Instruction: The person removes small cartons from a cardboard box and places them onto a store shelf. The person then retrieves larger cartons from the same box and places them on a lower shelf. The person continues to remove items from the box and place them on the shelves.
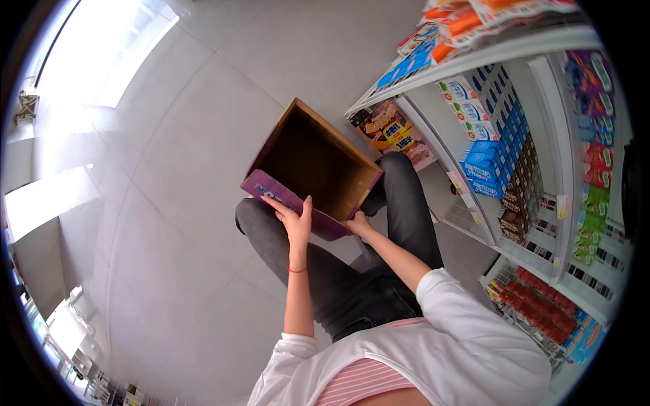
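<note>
A purple printed cardboard box (330, 152) with a brown inside rests tilted over my knees, its mouth facing up towards me. The inside is dark and I see nothing in it. My left hand (296, 219), with a thin red string on the wrist, grips the near purple flap, thumb towards the opening. At the box's near right corner, my right hand (358, 224) holds the edge, its fingers partly hidden underneath. Both of my legs, in dark grey jeans, are bent below the box.
A white shelf unit (485, 243) stands close on the right. It holds blue and brown drink cartons (482, 167), green, red and purple packs (593, 213) and orange-and-white packets (464, 23). A printed box (393, 132) sits by my right knee. Grey floor tiles (167, 218) lie to the left.
</note>
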Demonstrator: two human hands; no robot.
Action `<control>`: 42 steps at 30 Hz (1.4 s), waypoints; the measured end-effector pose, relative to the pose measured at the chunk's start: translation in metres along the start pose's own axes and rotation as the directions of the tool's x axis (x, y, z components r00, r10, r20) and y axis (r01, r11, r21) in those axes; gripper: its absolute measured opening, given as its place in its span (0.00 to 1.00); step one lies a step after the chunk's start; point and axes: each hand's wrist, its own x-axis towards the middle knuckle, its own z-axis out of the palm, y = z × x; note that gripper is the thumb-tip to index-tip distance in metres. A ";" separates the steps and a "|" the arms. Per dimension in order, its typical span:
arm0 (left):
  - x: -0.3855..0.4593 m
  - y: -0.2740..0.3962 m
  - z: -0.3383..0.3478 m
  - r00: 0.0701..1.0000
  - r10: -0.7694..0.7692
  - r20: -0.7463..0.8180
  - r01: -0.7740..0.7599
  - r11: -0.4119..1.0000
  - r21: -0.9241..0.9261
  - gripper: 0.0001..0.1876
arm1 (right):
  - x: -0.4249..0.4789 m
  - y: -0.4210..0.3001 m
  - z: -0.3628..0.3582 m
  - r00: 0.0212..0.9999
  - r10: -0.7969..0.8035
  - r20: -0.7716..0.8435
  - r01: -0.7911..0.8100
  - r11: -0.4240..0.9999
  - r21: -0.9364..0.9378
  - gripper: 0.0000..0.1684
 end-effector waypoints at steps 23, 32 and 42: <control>-0.210 -0.074 0.018 0.683 -0.651 0.330 0.009 0.460 0.888 0.58 | -0.104 0.063 0.003 0.951 0.235 0.200 0.168 0.147 -0.975 0.59; -0.234 -0.080 0.044 0.822 -0.569 0.028 0.146 0.258 0.955 0.70 | -0.117 0.067 -0.027 0.954 -0.064 0.294 0.292 0.434 -0.852 0.61; -0.228 -0.065 0.048 0.736 -0.677 -0.008 0.149 0.151 0.977 0.74 | -0.106 0.066 -0.030 0.961 0.042 0.274 0.226 0.451 -0.863 0.66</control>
